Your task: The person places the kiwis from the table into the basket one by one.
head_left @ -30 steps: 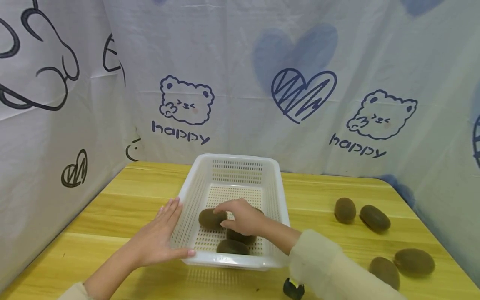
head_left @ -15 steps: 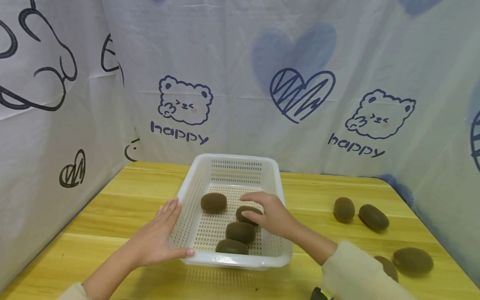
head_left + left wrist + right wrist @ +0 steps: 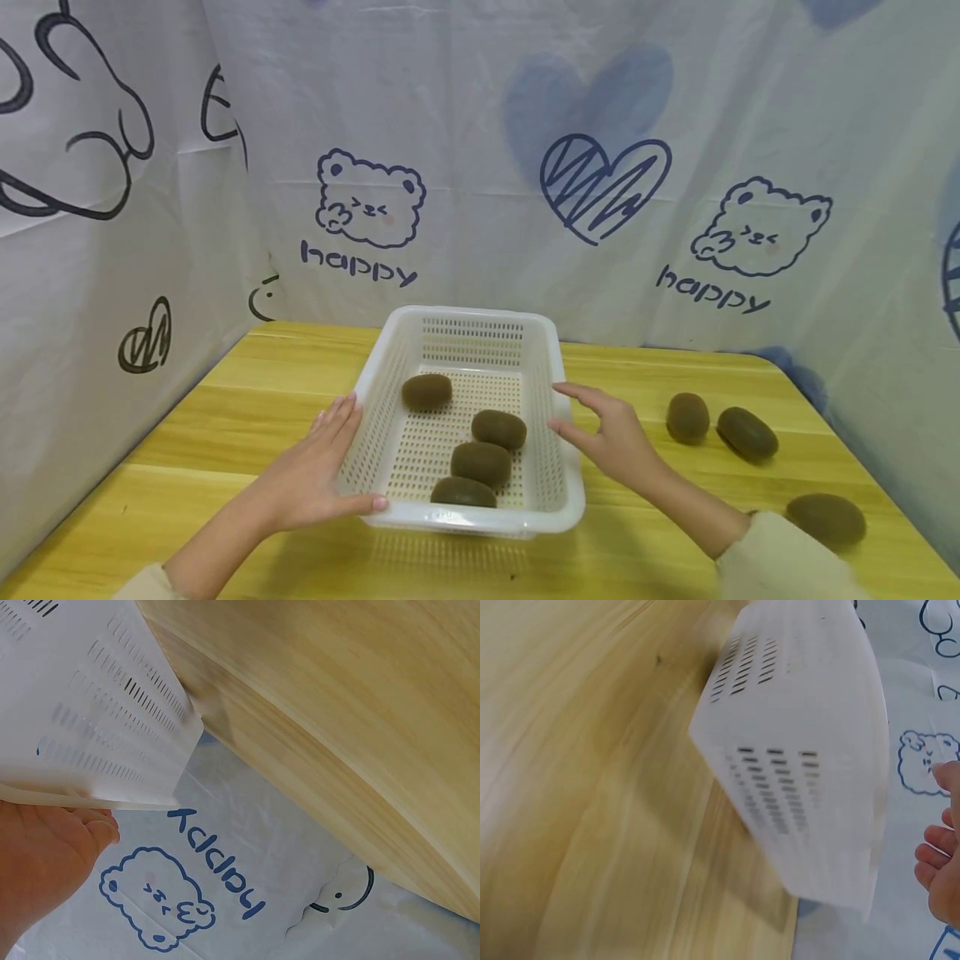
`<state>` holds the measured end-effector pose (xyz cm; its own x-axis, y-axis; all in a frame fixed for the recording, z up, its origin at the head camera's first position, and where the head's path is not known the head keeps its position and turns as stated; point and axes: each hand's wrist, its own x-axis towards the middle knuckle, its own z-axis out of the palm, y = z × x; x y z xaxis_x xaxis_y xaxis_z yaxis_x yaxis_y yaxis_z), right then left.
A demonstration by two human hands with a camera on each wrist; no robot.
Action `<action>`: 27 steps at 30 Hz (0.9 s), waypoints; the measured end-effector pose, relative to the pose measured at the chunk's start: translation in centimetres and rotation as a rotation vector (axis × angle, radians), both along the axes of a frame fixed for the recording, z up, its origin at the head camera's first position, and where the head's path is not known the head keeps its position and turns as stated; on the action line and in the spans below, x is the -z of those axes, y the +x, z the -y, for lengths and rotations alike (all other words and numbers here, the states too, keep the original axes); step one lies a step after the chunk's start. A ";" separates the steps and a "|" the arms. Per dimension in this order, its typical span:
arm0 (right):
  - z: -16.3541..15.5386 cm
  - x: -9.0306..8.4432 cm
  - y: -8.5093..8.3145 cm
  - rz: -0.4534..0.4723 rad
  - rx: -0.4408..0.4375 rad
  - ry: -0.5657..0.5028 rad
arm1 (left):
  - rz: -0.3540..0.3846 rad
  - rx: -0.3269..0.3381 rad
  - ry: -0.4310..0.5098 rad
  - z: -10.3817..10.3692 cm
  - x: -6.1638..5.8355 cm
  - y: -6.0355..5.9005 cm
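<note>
A white slotted plastic basket [image 3: 491, 521] stands on the table with several brown kiwis inside. One kiwi [image 3: 427, 392] lies apart at the basket's left, while another kiwi [image 3: 498, 428] heads a row running down to the front wall. My left hand [image 3: 318, 475] lies along the basket's left rim, fingers straight, thumb at the front corner. In the left wrist view, that hand [image 3: 56, 851] shows right at the rim. Beside the right rim my right hand [image 3: 611, 433] holds nothing, thumb and forefinger spread apart. The right wrist view catches part of this hand [image 3: 943, 847] at its edge.
To the right on the wooden table [image 3: 210, 425] lie more kiwis: an upright-looking kiwi [image 3: 687, 418], a tilted kiwi [image 3: 747, 434] and a nearer kiwi [image 3: 826, 520]. A white printed cloth [image 3: 480, 167] hangs behind and along the sides.
My right hand has come out of the basket and moved right, past its rim. The leftmost kiwi has shifted toward the back of the basket. My left hand has stayed in place.
</note>
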<state>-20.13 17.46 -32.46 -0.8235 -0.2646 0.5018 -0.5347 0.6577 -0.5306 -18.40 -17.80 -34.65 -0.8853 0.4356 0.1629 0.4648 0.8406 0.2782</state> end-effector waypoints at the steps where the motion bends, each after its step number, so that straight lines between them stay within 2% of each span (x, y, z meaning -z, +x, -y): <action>1: -0.4 0.0 0.1 0.012 0.013 0.000 | -0.001 0.000 0.000 0.0 0.0 0.0; 6: -2.3 0.3 1.0 0.083 0.064 -0.007 | -0.007 0.000 -0.006 0.1 0.1 0.0; 12: -4.7 0.9 2.0 0.069 0.103 0.003 | -0.003 0.002 -0.001 0.1 0.0 -0.1; 19: -7.1 1.5 3.1 0.116 0.161 0.017 | 0.001 0.004 0.001 0.1 0.0 -0.1; 25: -9.1 2.6 4.0 0.071 0.229 0.042 | 0.002 0.004 0.000 0.1 -0.1 0.0; 27: -9.6 3.0 4.4 0.084 0.258 0.045 | 0.001 0.005 -0.002 0.1 0.0 0.0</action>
